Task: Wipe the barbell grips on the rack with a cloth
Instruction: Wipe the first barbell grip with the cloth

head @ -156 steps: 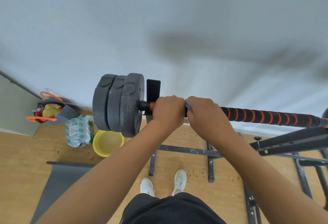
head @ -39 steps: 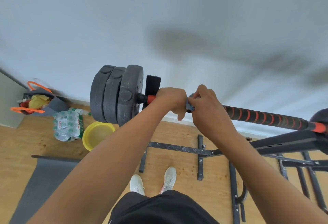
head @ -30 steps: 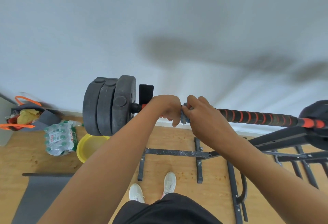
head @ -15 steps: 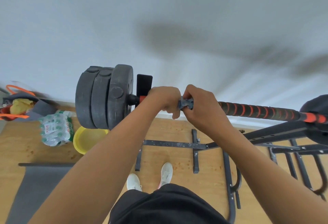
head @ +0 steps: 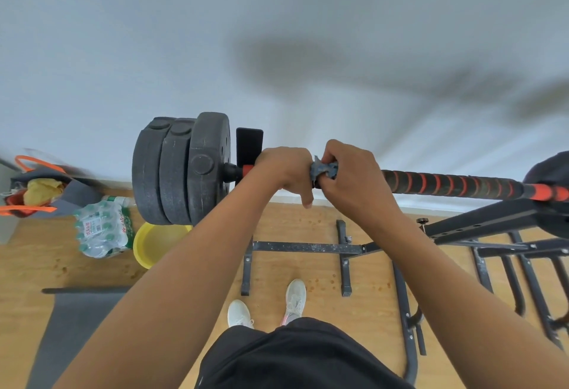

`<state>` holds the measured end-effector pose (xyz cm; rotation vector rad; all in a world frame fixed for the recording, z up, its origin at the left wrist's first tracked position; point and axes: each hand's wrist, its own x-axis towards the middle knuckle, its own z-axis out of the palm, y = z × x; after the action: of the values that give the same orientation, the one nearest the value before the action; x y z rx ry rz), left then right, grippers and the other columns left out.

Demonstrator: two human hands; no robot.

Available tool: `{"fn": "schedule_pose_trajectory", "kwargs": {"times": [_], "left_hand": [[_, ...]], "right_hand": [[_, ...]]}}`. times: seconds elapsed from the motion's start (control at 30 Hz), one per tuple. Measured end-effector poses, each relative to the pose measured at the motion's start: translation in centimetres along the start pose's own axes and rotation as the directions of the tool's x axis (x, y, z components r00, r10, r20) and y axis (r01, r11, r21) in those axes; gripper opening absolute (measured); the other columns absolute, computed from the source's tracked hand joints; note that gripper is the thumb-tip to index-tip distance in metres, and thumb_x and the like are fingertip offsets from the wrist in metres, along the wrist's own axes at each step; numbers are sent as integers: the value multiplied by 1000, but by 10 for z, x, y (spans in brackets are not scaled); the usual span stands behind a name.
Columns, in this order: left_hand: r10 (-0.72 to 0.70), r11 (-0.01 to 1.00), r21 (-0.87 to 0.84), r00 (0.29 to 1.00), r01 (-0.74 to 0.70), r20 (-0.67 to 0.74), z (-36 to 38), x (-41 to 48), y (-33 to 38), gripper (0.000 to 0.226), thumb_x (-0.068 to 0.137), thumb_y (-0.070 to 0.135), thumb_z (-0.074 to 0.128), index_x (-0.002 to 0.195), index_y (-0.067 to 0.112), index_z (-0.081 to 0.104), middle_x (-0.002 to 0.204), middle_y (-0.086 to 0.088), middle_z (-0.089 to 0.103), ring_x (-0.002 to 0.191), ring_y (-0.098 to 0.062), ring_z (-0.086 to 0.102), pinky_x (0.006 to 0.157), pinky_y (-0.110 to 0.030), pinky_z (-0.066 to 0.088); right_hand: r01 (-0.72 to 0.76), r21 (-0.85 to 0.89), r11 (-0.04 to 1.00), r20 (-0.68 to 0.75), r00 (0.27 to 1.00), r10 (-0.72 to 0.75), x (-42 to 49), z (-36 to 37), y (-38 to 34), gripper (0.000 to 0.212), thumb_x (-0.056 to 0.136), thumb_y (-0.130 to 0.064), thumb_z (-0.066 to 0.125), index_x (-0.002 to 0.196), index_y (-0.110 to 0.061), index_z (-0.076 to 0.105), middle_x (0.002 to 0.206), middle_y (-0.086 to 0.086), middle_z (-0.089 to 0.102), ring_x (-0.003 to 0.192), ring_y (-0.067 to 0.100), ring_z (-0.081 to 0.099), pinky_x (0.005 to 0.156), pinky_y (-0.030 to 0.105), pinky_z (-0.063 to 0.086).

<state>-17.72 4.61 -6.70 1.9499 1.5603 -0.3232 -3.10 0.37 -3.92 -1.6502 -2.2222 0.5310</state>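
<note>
A barbell lies across the rack, its black grip with orange spiral bands (head: 452, 185) running right. Three black weight plates (head: 181, 170) sit on its left end. My left hand (head: 284, 170) curls over the bar just right of the plates, next to an orange collar. My right hand (head: 351, 177) holds a crumpled grey-blue cloth (head: 323, 170) wrapped on the bar, touching my left hand. The bar under both hands is hidden.
The black rack frame (head: 308, 247) spreads over the wooden floor below, with an arm (head: 492, 219) at right. A yellow basin (head: 157, 244), a pack of water bottles (head: 103, 230) and a bag (head: 37, 191) stand at left. A grey mat (head: 70, 321) lies lower left.
My right hand has turned round the bar with the cloth, which now shows between thumb and fingers. My left hand's grip has stayed put. The view has shifted slightly.
</note>
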Motion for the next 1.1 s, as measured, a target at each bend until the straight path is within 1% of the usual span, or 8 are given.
{"fn": "schedule_pose_trajectory", "kwargs": {"times": [0.37,0.47,0.57,0.7,0.77,0.83,0.97,1.1], "left_hand": [[11,1000,-30,995,-8,103,-2,8,0,40,67,42,89,95,17,74,91,-4,77,79,-23,74,77,-39,64],[-16,999,50,999,15,28,-2,1,1,33,71,43,83,88,22,64,80,3,71,70,-18,68,68,-31,56],[-48,993,104,997,54,-64,-1,-10,4,27,77,37,74,83,23,51,77,6,62,68,-16,59,59,-29,44],[-39,991,118,973,67,-227,9,-19,7,19,79,29,69,83,22,52,73,6,59,61,-15,54,53,-27,35],[-18,987,145,944,70,-328,18,-23,7,16,82,30,70,88,22,57,72,6,57,60,-15,54,54,-28,35],[19,987,155,903,52,-429,27,-26,8,19,84,33,70,95,23,60,71,6,53,64,-18,58,59,-30,39],[63,973,217,819,76,-571,45,-33,14,25,89,34,68,96,21,48,76,5,49,73,-20,50,71,-33,34],[11,950,250,782,185,-623,58,-34,20,23,92,26,66,86,22,44,67,6,41,65,-19,46,69,-33,30]], "right_hand": [[-96,-72,993,103,989,103,2,-8,-8,16,77,-12,62,76,-21,48,70,-1,57,62,18,53,49,31,37],[-110,-37,993,68,991,113,16,-2,-8,14,77,-10,58,75,-18,47,67,0,54,62,20,49,50,30,32],[-116,-85,990,138,982,127,38,-3,-8,10,75,-10,57,75,-18,51,73,2,59,70,25,59,51,32,40],[-117,42,992,66,991,114,52,-17,6,10,77,-16,56,80,-26,53,83,7,66,71,22,68,62,39,58],[-89,147,985,2,996,90,53,-23,11,12,84,-13,46,88,-23,48,89,9,66,68,18,70,66,37,59],[-12,118,993,1,1000,12,54,-28,10,11,89,-10,41,97,-17,41,89,1,67,73,19,68,68,35,55],[170,-127,977,216,966,-140,46,-22,10,13,92,-5,42,101,-13,43,84,-10,61,76,15,64,64,29,51],[144,-229,963,431,902,-33,41,-21,15,21,94,-12,40,79,-14,55,75,-1,60,73,25,63,68,41,53]]}}
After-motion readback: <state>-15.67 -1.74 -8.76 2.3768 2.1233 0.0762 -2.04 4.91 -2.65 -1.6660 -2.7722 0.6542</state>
